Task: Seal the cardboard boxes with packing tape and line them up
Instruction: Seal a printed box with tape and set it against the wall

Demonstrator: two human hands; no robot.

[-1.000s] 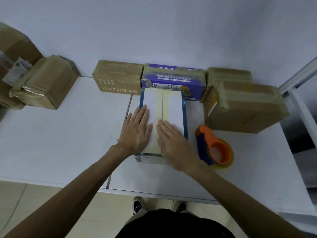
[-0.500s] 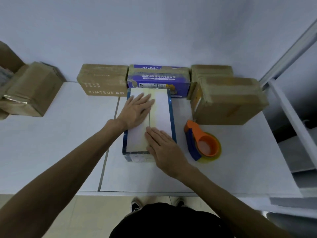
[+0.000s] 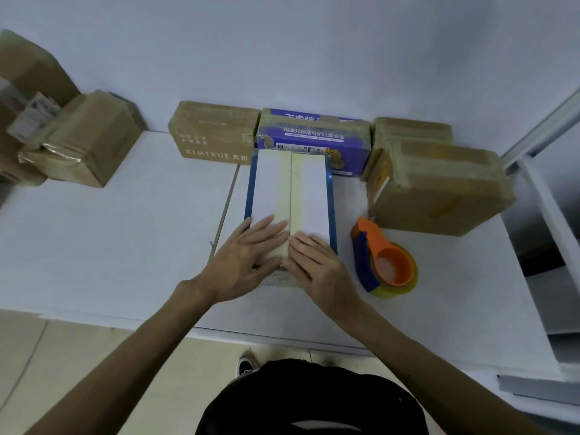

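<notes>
A white box with blue edges [image 3: 309, 196] lies lengthwise on the white table [image 3: 125, 240], with a strip of yellowish tape down its middle seam. My left hand [image 3: 248, 255] lies flat on the near left part of its top, fingers straight. My right hand [image 3: 317, 262] presses flat on the near right part, beside the seam. An orange and blue tape dispenser [image 3: 384, 262] with a roll of clear tape sits on the table just right of the box, held by neither hand.
Along the back wall stand a brown KIMTRUE box [image 3: 213, 133], a purple printed box [image 3: 314, 136] and a taped brown box [image 3: 411, 130]. A larger taped box [image 3: 439, 186] sits at right. More brown boxes [image 3: 84, 139] are stacked at far left.
My left hand has slid back along the tape from the far half of the box to the near end, beside my right hand. The box and dispenser stayed put.
</notes>
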